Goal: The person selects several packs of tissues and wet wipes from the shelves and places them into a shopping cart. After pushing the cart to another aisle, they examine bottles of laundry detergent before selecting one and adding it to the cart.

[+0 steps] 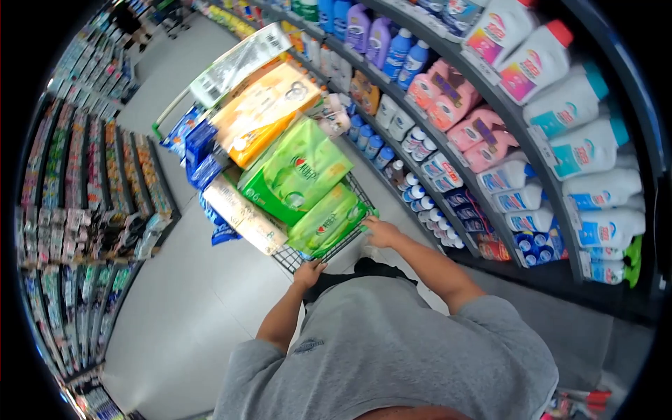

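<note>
A wire shopping cart [288, 260] is heaped with goods. My left hand [308, 273] is closed round the near edge of the cart, at its left side. At the right corner of that edge, beside a green pack [327, 222], my right hand [380, 232] also grips the cart. A larger green pack [297, 171] lies behind, followed by an orange pack [269, 105] and a pale green box [239, 64]. Along the left side are a cream pack [241, 215] and blue packages [203, 150].
Shelves of bottles [535, 59] curve close along the right. Racks of small packaged goods [91, 164] line the left. Grey floor [182, 308] shows between them. At the top left, a person's legs [133, 31] are partly visible.
</note>
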A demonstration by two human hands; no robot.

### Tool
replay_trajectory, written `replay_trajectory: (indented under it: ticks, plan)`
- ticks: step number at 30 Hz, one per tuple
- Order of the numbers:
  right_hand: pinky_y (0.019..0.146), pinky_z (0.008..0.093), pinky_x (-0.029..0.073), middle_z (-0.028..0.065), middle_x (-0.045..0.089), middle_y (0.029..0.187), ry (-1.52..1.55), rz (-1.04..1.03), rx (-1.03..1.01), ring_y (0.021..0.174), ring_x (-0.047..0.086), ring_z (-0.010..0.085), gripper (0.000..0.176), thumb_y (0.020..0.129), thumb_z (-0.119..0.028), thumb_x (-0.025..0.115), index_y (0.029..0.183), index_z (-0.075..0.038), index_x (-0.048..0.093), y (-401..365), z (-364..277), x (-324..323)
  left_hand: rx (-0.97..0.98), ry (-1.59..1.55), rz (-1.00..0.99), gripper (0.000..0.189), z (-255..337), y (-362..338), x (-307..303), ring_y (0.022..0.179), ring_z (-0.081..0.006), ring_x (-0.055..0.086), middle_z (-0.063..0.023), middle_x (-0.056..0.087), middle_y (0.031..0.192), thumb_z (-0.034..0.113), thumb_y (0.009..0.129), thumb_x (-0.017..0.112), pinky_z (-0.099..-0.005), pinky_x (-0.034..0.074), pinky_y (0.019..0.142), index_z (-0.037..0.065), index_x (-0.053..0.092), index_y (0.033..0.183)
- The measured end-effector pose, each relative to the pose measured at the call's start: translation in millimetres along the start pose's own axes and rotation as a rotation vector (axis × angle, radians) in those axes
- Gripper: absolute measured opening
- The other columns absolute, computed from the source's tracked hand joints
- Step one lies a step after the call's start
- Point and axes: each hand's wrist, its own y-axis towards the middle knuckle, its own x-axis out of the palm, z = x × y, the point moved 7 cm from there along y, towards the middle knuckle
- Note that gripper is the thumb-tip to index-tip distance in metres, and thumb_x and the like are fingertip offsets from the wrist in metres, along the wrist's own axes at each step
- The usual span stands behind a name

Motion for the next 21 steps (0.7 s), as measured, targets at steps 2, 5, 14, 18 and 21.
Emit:
replay_trajectory:
  ticks: [2,5,14,18,21]
  plan:
    - [0.094,0.0433,0.047,0.0105,0.041,0.143,-0.029,0.002,0.041,0.116,0.055,0.0346,0.062,0.078,-0.024,0.065,0.137,-0.013,0.047,-6,-7,0,-0.019,0.005,-0.020,0.053,-8,7,6,0.111,-0.0356,0.059,-0.0182,0.064,0.116,0.058,0.091,0.048,-0.0434,0.046,0.094,0.020,0.062,0.125]
    - [0.096,0.0429,0.046,0.0137,0.042,0.143,0.027,0.073,0.127,0.118,0.054,0.0352,0.061,0.078,-0.024,0.065,0.135,-0.011,0.049,-16,-7,-9,-0.017,0.150,-0.089,0.046,17,2,-5,0.110,-0.0358,0.059,-0.0172,0.064,0.116,0.051,0.092,0.049,-0.0460,0.046,0.093,0.019,0.064,0.122]
    - [0.095,0.0422,0.046,0.0213,0.059,0.118,0.277,0.911,0.058,0.109,0.058,0.0360,0.041,0.083,-0.023,0.066,0.116,-0.001,0.059,-173,-14,-227,0.740,0.192,0.094,0.033,297,17,-128,0.091,-0.0380,0.065,-0.0202,0.068,0.098,0.028,0.085,0.065,-0.0448,0.052,0.080,0.005,0.068,0.108]
    - [0.090,0.0358,0.049,0.0161,0.063,0.114,0.141,1.515,0.141,0.103,0.061,0.0310,0.035,0.084,-0.017,0.067,0.114,-0.001,0.061,-284,-3,-327,1.082,0.021,0.100,0.031,469,-15,-175,0.092,-0.0371,0.066,-0.0199,0.068,0.102,0.017,0.082,0.068,-0.0419,0.052,0.082,0.000,0.067,0.107]
    - [0.090,0.0387,0.047,0.0190,0.061,0.114,-0.150,1.804,0.194,0.102,0.059,0.0335,0.037,0.081,-0.015,0.067,0.114,-0.001,0.060,-364,-18,-386,1.384,-0.061,0.203,0.033,574,-46,-191,0.095,-0.0367,0.065,-0.0228,0.067,0.104,0.014,0.080,0.069,-0.0409,0.051,0.084,-0.004,0.065,0.107]
